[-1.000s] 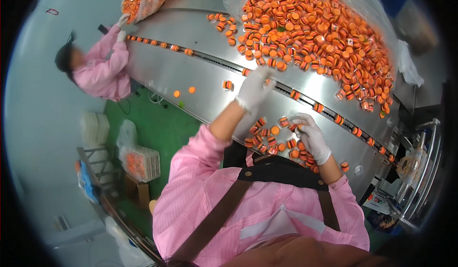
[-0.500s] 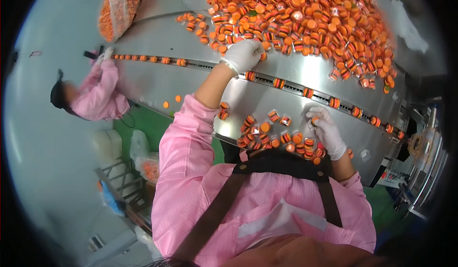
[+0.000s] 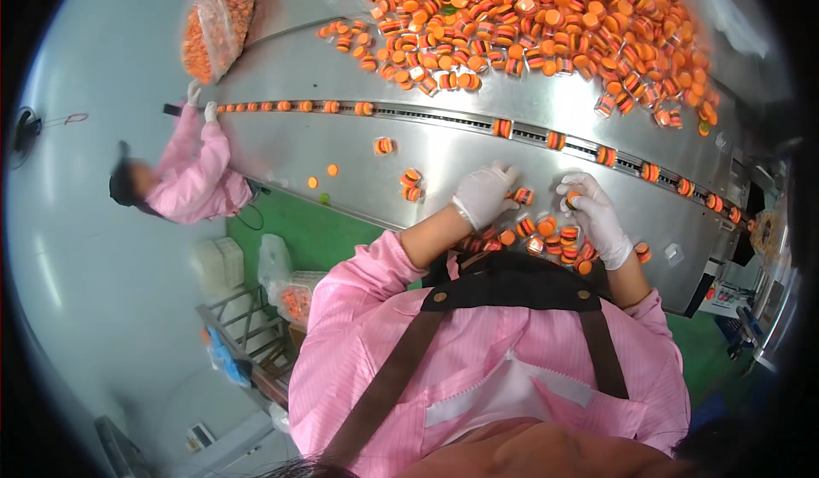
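My left hand (image 3: 485, 196), in a white glove, is low over the near pile, its thumb and fingers closing around a wrapped, layered orange-and-red candy (image 3: 523, 196). Part of its grip is hidden behind the fingers. My right hand (image 3: 600, 218), also gloved, pinches another layered candy (image 3: 572, 199) between thumb and fingers, above the right side of the pile. Several candies (image 3: 569, 237) lie close to my apron under both hands. Beyond my hands, a narrow conveyor channel (image 3: 426, 115) crosses the metal table, with single candies (image 3: 556, 140) spaced along it.
A large heap of candies (image 3: 529, 30) covers the far side. A filled clear bag (image 3: 217, 30) stands at the far left, near a co-worker in pink (image 3: 188, 175) whose gloved hands are at the channel's left end. Loose candies (image 3: 384, 146) lie left of my hands. Machinery (image 3: 768, 273) stands right.
My left hand has come back from beyond the channel to the near pile. The right hand stays by the pile, still pinching a candy. Candies in the channel have shifted, and the view has moved slightly.
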A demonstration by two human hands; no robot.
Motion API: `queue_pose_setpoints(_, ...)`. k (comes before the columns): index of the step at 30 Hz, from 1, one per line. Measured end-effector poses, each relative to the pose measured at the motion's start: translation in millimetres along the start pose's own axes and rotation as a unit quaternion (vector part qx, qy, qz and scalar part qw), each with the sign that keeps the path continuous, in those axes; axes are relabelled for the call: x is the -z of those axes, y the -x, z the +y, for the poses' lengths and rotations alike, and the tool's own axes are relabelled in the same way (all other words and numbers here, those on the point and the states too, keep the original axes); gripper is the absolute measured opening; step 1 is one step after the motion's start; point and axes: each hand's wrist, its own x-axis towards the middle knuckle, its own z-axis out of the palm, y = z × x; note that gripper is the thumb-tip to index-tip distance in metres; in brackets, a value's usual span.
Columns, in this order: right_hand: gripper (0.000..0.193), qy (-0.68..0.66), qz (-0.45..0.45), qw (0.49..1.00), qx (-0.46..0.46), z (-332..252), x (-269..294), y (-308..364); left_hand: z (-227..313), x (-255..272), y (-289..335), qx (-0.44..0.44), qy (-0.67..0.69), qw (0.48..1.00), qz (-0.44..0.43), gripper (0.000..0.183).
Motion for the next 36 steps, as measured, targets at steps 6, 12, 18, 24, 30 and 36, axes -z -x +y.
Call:
queue_pose_setpoints(6, 0.035, -0.014, -0.004, 1.0, 0.004, 4.1, 3.7, 7.4, 1.7, -7.0, -5.0, 0.027, -0.018, 0.999, 0.0, 0.034)
queue_pose_setpoints(12, 0.035, -0.021, -0.007, 1.0, 0.021, 6.0, 6.6, 15.7, -3.2, 33.5, -30.0, 0.107, 0.366, 0.919, 0.1, 0.016)
queue_pose_setpoints(18, 0.034, -0.019, -0.022, 0.999, 0.038, 2.1, 1.8, 27.2, -15.2, -5.7, -94.9, 0.112, 0.241, 0.954, 0.14, 0.017)
queue_pose_setpoints(24, 0.035, -0.016, -0.009, 0.998, 0.059, 1.1, 10.3, 38.2, 21.6, 9.2, -93.6, 0.092, 0.161, 0.964, 0.192, 0.027)
queue_pose_setpoints(30, 0.035, -0.025, -0.005, 0.997, 0.071, 4.6, 17.8, 38.1, 13.5, 16.5, -28.9, -0.249, 0.143, 0.957, -0.037, 0.035)
queue_pose_setpoints(36, 0.036, -0.029, -0.015, 0.998, 0.057, 8.3, 11.1, 33.1, -6.9, -16.1, -37.5, -0.202, 0.121, 0.971, 0.036, 0.027)
